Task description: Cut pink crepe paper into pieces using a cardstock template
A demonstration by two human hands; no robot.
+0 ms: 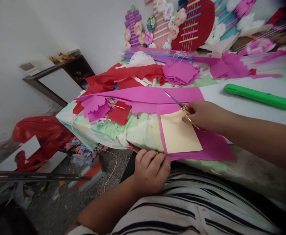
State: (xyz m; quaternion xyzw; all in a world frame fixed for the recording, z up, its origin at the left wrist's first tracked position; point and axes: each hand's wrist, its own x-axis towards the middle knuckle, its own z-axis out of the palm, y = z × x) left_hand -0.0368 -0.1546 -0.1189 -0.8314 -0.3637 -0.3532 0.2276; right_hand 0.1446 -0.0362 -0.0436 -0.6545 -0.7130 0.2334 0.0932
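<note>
My right hand [201,114] grips a pair of scissors [185,109] with gold handles. Their blades look closed and point up and left over a strip of magenta paper [143,94]. Below that hand, a cream paper square [182,135] lies on a larger magenta sheet [218,148] at the table's near edge. My left hand [154,169] rests at this edge, beside the magenta sheet's lower left corner. Its fingers are curled in, and whatever may be in them is hidden.
A green cutter knife [257,96] lies on white board [211,91] at the right. Magenta cutouts [180,71], red paper [103,81] and white string [141,58] cover the table's back. Decorated instrument shapes [194,26] lean behind. A red bag [40,130] is low at the left.
</note>
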